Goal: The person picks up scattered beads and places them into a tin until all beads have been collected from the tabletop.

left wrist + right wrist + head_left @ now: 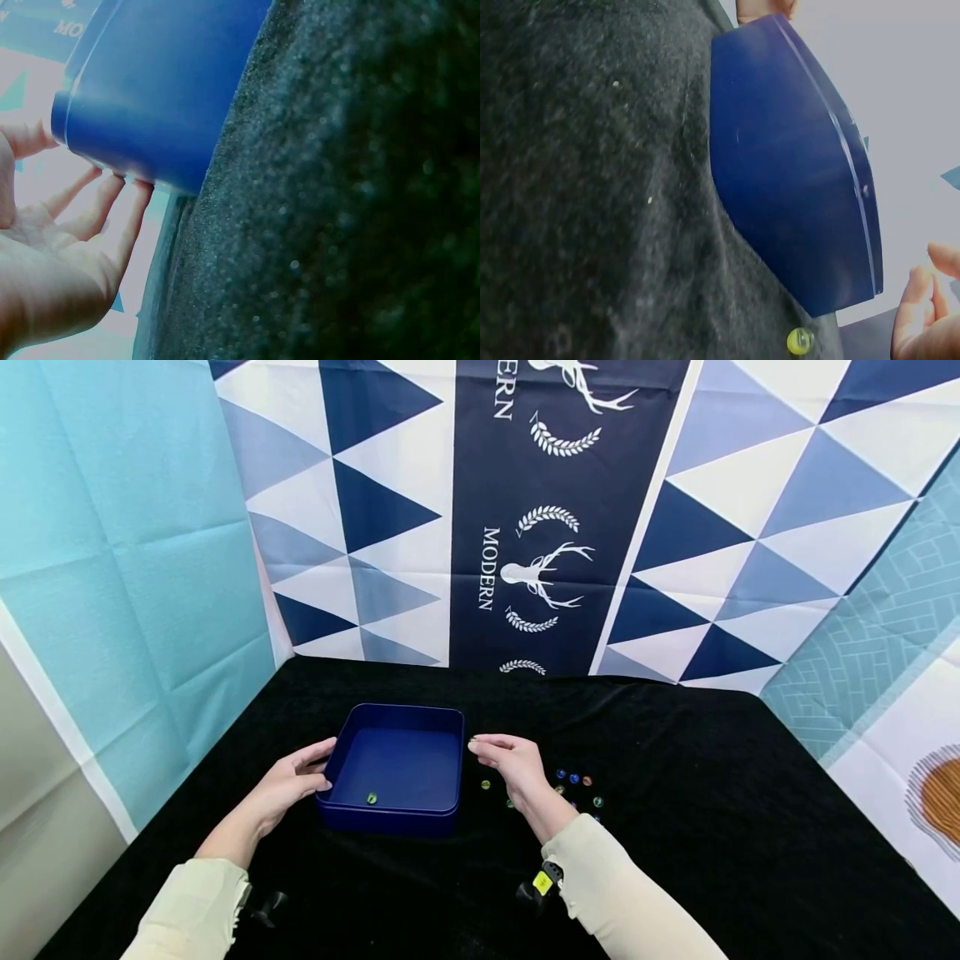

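A dark blue square box (396, 758) with a low rim stands on the black cloth, a green marble (372, 797) inside near its front wall. At the box's left side, my left hand (288, 781) rests its spread, fairly straight fingers against the outer wall; the thumb lies at the rim. Just beyond the right wall, my right hand (517, 764) pinches a small greenish marble (473, 741) between thumb and fingertips, mostly covered by them. The right wrist view shows these fingertips (919, 289) close together beside the rim.
A yellow-green marble (485, 785) lies on the black cloth (675, 827) right of the box. Several others, blue, orange and green, are scattered by the right wrist, such as a blue marble (574, 778); the forearm hides part of that area. Patterned curtains (397, 527) hang behind the table.
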`<state>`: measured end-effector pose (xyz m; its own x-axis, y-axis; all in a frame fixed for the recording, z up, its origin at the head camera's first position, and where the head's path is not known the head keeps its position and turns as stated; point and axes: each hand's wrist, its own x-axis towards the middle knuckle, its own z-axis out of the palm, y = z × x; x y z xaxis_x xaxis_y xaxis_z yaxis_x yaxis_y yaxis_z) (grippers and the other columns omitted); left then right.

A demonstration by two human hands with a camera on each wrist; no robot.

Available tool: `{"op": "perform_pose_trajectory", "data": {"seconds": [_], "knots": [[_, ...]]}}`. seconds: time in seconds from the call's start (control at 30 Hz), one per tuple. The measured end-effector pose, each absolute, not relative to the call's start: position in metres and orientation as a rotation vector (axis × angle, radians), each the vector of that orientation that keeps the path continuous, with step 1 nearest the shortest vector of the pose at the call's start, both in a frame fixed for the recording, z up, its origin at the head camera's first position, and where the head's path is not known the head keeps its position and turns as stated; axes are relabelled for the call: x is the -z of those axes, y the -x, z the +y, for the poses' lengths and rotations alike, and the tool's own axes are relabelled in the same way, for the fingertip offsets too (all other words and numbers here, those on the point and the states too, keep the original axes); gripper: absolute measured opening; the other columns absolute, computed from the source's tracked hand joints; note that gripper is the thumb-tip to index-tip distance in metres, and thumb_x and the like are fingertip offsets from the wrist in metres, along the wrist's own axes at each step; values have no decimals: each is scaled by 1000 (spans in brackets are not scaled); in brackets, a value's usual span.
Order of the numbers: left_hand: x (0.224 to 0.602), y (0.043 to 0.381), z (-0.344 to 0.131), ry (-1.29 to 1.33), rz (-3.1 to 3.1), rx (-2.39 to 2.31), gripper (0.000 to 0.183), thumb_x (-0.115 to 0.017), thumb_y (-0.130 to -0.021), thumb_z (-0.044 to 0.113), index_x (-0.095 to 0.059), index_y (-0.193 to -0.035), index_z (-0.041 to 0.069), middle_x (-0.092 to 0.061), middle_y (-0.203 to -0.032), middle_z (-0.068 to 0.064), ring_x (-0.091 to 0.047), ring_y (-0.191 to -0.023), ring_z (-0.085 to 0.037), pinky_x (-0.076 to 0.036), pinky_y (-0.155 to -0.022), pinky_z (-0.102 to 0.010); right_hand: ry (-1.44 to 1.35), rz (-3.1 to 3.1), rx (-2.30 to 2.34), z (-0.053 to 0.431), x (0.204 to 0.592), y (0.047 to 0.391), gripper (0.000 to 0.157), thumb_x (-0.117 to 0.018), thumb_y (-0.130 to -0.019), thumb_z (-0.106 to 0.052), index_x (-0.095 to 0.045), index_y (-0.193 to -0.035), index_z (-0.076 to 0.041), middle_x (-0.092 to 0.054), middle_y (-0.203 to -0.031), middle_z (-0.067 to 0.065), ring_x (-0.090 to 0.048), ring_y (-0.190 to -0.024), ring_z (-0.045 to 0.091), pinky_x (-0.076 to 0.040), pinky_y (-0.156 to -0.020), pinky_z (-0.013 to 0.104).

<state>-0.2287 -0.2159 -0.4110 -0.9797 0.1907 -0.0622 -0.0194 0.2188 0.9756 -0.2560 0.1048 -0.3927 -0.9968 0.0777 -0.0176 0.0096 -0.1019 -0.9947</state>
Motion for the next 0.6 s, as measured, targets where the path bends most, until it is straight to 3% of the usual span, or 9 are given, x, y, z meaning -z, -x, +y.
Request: {"op": "perform_pose_trajectory", "data": {"seconds": [0.33, 0.6], "knots": [[413, 228, -216, -164, 2322, -1854, 70, -56, -83, 0, -25, -146, 1, -28, -145, -26, -29, -130, -38, -34, -95, -43, 38, -2094, -2298, 86, 387, 255, 24, -73, -74, 1, -69, -95, 10, -70, -82, 6, -63, -67, 11, -50, -69, 28], [412, 229, -216, -172, 2311, -1853, 70, -55, -83, 0, -25, -146, 2, -27, -146, -24, -28, -131, -36, -36, -94, -40, 34, -2165, -2288, 70, 384, 256, 23, -75, -73, -3, -71, -94, 7, -70, -82, 6, -64, -71, 16, -50, -71, 29]]}}
